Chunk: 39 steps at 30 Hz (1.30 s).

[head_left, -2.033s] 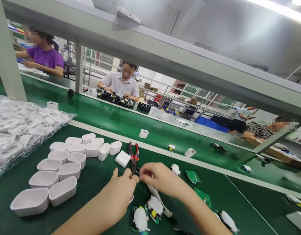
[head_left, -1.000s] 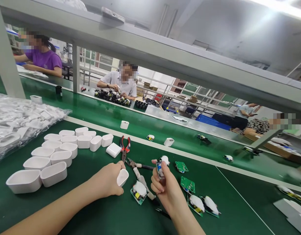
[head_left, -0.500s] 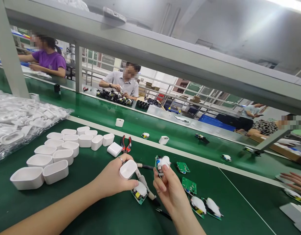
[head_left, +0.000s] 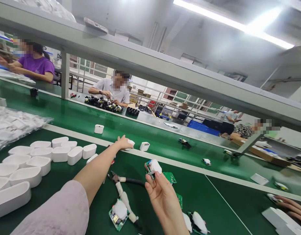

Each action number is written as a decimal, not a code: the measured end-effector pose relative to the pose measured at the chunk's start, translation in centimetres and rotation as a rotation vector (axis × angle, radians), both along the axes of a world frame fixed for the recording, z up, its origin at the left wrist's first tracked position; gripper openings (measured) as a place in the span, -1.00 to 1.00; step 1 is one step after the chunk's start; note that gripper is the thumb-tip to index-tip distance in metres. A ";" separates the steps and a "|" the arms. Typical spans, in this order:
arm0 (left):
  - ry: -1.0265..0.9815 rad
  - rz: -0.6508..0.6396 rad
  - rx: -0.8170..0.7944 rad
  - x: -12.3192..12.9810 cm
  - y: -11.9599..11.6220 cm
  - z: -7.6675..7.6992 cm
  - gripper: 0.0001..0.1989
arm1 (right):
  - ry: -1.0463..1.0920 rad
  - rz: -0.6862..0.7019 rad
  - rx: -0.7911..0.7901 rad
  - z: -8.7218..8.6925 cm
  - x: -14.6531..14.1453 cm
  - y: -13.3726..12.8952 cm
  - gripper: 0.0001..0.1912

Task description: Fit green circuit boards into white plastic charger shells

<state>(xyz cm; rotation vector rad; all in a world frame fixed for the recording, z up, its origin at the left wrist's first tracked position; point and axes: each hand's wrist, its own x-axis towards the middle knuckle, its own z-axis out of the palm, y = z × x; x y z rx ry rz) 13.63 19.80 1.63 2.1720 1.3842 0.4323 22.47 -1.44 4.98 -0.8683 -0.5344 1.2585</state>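
My left hand (head_left: 121,143) reaches out over the edge of the green belt, fingers closed round a white plastic housing (head_left: 131,144) that is mostly hidden by the hand. Between the thumb and fingers of my right hand (head_left: 162,192) is a small circuit board (head_left: 153,166) with a white covering on top, held above the table. Below and left of it lie cutting pliers (head_left: 121,187) with wrapped handles. Another circuit board (head_left: 119,211) with a white top rests beside them. A white housing (head_left: 145,146) stands on the belt just right of my left hand.
Several open white housings (head_left: 61,153) stand in rows at left, before a plastic bag of white parts (head_left: 15,125). More boards (head_left: 198,222) lie right of my right hand. A co-worker's hand (head_left: 291,205) is at far right. A shelf beam (head_left: 140,62) crosses above.
My left hand has moved forward with the housing, from above the table to the belt. My right hand still holds its board. The view has turned right.
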 end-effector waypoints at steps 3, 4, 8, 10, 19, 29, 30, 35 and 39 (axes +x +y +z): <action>0.008 0.023 -0.046 0.7 1.0 -1.0 -0.72 | -0.018 -0.024 0.044 0.7 0.4 -0.3 -0.73; 0.007 0.032 -0.051 0.7 1.1 -1.2 -0.73 | -0.027 -0.022 0.061 0.9 0.5 -0.3 -0.73; -0.028 0.071 -0.039 0.0 0.4 -0.6 -0.75 | -0.034 -0.023 0.096 1.3 1.0 -0.3 -0.76; -0.070 0.064 -0.032 -0.7 -0.8 0.2 -0.77 | -0.020 -0.041 0.105 1.1 1.4 -0.1 -0.76; -0.366 -0.234 -0.176 -3.3 -11.3 4.4 -0.91 | -0.086 -0.007 0.096 0.9 2.0 0.1 -0.74; -0.623 -0.185 -0.256 -10.6 -18.1 2.5 -0.48 | -0.218 0.160 0.139 0.9 -0.9 -1.0 -0.57; -0.670 -0.201 -0.278 -10.9 -18.2 2.0 -0.47 | -0.239 0.168 0.144 0.8 -1.5 -1.3 -0.56; -0.937 -0.315 -0.447 -11.2 -18.2 1.3 -0.40 | -0.281 0.174 0.155 1.0 -4.1 -2.5 -0.56; -1.099 -0.308 -0.626 -11.3 -18.0 1.4 -0.59 | -0.314 0.109 0.156 1.4 -4.5 -2.8 -0.57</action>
